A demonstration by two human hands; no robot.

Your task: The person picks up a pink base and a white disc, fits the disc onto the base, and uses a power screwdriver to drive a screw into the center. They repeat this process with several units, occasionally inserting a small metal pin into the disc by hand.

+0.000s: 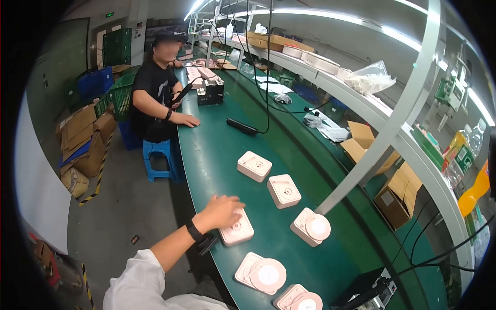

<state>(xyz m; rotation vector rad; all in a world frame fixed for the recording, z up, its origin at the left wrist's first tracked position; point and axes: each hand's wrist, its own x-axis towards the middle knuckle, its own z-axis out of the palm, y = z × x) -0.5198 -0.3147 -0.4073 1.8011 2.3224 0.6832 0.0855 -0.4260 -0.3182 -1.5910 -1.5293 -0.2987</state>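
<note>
We see our left hand (223, 211) resting palm-down on a white square device (237, 230) at the near left of the green belt (217, 155), fingers spread over its far edge, touching but not clenched around it. Our right hand is not visible. Five similar white devices lie around on the belt, and far left a seated person (155, 88) works.

Smooth, glossy white square plastic devices (254, 166) lie along a long green matt-surfaced table (217, 150); a slanted white painted metal post (392, 124) shines under the lights, brown matt cardboard boxes (400, 194) sit beneath the shelf, and a white cloth sleeve (137, 284) shows soft folds
</note>
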